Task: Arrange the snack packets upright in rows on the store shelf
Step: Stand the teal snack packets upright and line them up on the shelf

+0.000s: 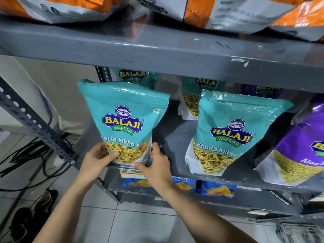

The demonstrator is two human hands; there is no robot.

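A teal Khatta Mitha packet (122, 118) stands upright at the front left of the grey middle shelf (177, 137). My left hand (95, 160) grips its lower left corner, thumb across the front. My right hand (156, 163) holds its lower right corner and bottom edge. A second teal packet (229, 134) stands upright to the right, apart from the first. Two more teal packets (133, 76) (194, 97) stand behind in a back row, partly hidden by the upper shelf. A purple Aloo Sev packet (296, 155) stands at the far right, with another purple one (263, 90) behind.
Orange and white packets (228, 13) lie on the upper shelf (157, 48). Blue chip packets (215, 190) sit on the lower shelf. A perforated steel upright (35, 127) runs down the left side. Black cables (26, 155) and shoes (35, 213) lie on the tiled floor.
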